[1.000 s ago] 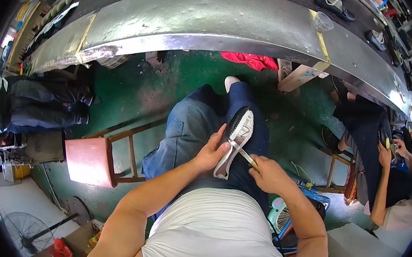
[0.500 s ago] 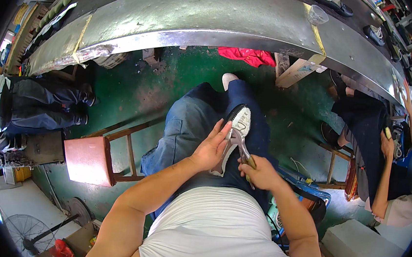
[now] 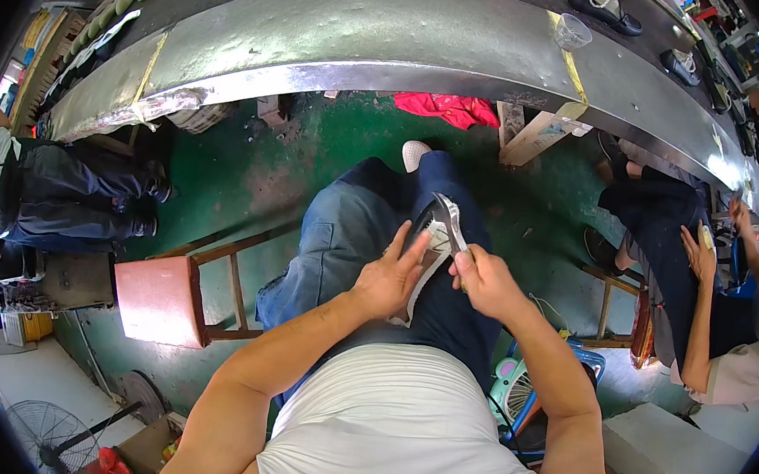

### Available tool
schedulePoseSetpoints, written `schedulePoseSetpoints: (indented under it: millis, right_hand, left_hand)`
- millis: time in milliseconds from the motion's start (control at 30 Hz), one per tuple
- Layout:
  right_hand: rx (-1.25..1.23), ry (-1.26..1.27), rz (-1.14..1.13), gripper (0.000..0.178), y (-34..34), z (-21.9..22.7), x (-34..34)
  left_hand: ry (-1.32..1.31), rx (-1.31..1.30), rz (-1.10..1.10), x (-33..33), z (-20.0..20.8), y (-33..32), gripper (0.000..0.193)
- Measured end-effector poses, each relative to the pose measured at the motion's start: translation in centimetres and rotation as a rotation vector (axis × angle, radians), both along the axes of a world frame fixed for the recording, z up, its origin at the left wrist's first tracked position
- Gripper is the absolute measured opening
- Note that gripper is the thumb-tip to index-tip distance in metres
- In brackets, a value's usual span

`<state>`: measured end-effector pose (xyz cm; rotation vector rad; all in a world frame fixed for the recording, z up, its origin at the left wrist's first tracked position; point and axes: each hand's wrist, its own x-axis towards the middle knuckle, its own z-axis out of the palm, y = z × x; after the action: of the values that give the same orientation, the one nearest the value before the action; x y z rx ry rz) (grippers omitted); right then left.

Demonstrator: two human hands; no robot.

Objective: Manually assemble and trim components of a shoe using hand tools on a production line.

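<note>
A white-and-grey shoe upper with a black edge [image 3: 425, 282] lies over my lap, its toe pointing away from me. My left hand [image 3: 384, 284] grips its left side, fingers along the black edge and thumb across the upper. In my right hand [image 3: 489, 283] is a pair of metal pincers [image 3: 456, 230], my fingers closed around the handles. The metal head of the pincers rests at the toe of the shoe. My left fingers and the tool hide part of the upper.
A long metal-topped workbench [image 3: 343, 31] spans the far side, with a clear plastic cup [image 3: 572, 32] and black shoes [image 3: 605, 8]. A padded stool [image 3: 160, 302] stands at left. A small fan [image 3: 518, 389] sits at right. People work on both sides.
The pincers have moved from the middle of the shoe up to its toe, and my right hand has gone forward with them. My left hand keeps hold of the shoe.
</note>
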<state>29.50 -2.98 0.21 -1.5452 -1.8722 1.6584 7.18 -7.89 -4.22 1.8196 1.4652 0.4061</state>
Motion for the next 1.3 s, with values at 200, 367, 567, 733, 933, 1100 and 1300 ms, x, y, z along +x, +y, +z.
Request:
schedulePoseSetpoints:
  millis: [200,367,567,733,933,1100,1300]
  right_hand:
    - [0.383,-0.074,0.174,0.04,-1.6,1.7,-1.2]
    - [0.326,-0.346,0.318,0.038,-3.3,0.2,-0.9]
    - [0.36,-0.23,0.249,0.038,-3.6,0.9,-0.4]
    - [0.271,-0.388,0.348,0.039,-4.4,0.7,-0.6]
    - [0.26,-0.383,0.401,0.044,-4.3,0.9,0.9]
    - [0.341,-0.196,0.194,0.044,-1.6,2.5,2.8]
    - [1.027,-0.159,0.019,0.04,6.7,6.6,4.7]
  left_hand:
    - [-0.17,-0.146,0.204,0.4,-0.8,-0.7,0.084]
    - [-0.433,-0.296,0.086,-1.5,-2.0,-0.2,0.094]
    - [-0.577,-0.539,-0.009,-3.6,-2.0,-1.3,0.105]
    - [-0.433,-0.398,-0.003,-3.0,-1.9,-2.0,0.104]
    - [-0.445,-0.229,-0.079,-2.8,-3.1,-2.4,0.106]
    - [-0.695,-0.435,0.17,-4.9,0.5,-1.0,0.076]
    - [-1.066,-0.329,0.311,-10.5,9.2,2.4,0.07]
